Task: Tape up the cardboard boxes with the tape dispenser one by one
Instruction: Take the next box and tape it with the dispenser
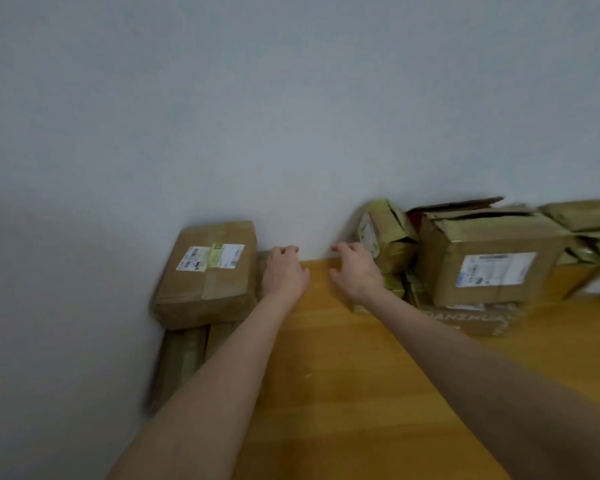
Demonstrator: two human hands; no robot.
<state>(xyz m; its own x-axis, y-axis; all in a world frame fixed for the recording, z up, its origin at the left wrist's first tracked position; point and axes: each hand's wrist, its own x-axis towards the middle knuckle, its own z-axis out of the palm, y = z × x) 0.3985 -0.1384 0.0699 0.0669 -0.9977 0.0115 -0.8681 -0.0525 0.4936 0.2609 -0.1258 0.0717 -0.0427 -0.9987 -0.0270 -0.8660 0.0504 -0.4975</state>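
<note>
Cardboard box (208, 271) just left of left grip (284, 271)

From here only one bit of print reads: "IANZHUA", in capitals on the flat carton (471, 322) beneath the right-hand pile. The white label (210, 258) on the taped box (201, 296) and the one on the open box (440, 271) are too blurred to read.

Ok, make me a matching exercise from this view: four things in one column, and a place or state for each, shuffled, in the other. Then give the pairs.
Things:
1. left labelled box
2. right labelled box
3. right hand
4. wooden surface

States:
A. top flaps open
B. holds nothing, fingers loosely curled
C. taped shut, on top of a stack
D. lies under both forearms

Pairs: 1-C; 2-A; 3-B; 4-D.
</note>
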